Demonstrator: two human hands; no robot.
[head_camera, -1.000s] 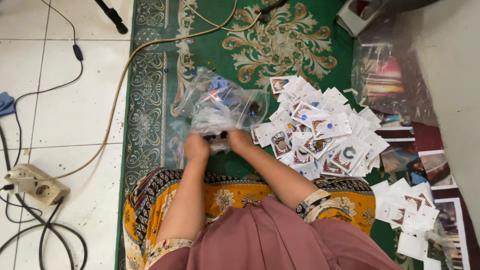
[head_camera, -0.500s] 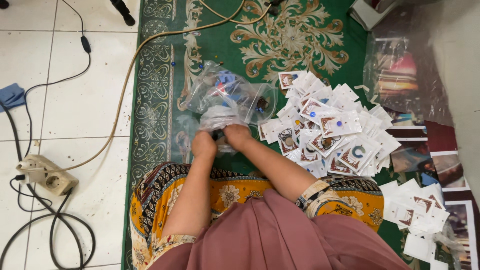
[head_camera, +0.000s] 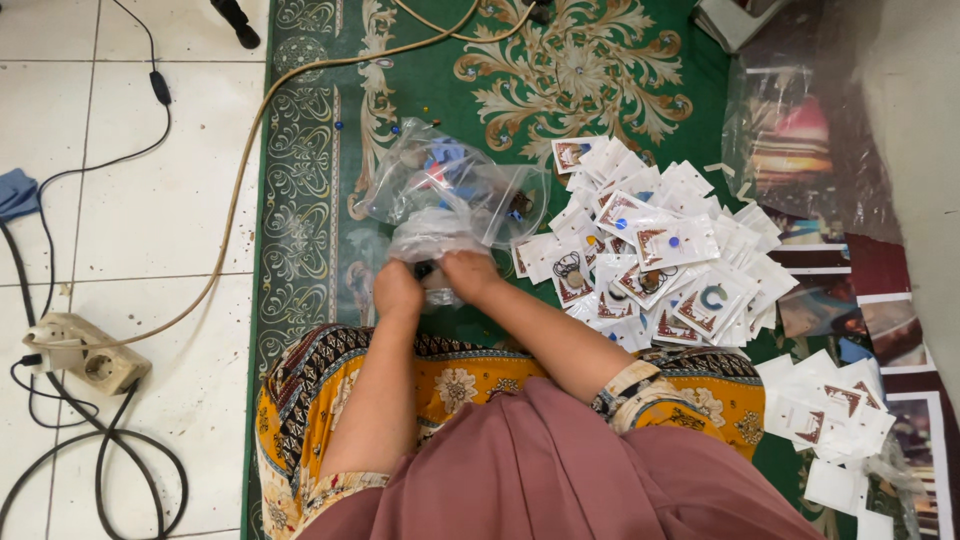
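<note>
**Clear plastic bag worked between two hands on the carpet**

Crinkled clear plastic fills the only view, from the head camera. Both hands meet at the near end of a clear plastic bag (head_camera: 440, 195) lying on the green patterned carpet (head_camera: 320, 200). The left hand (head_camera: 398, 290) and the right hand (head_camera: 468, 272) are each closed on the bunched neck of the bag, fingers curled together around the plastic, with something small and dark between them. Beyond the grip, the bag bulges with small blue and reddish items. Right of the grip, a heap of small white packets (head_camera: 660, 260) spreads over the carpet; a second, smaller cluster (head_camera: 830, 410) lies further right, past the knee. Well left of the grip, a power strip (head_camera: 85, 355) and cables rest on white floor tiles.

Handling this well, I judge, means keeping the neck pinched close to the contents so nothing spills.

Fingertips are hidden under the plastic; the dark object cannot be identified, nor the bag's contents.
</note>
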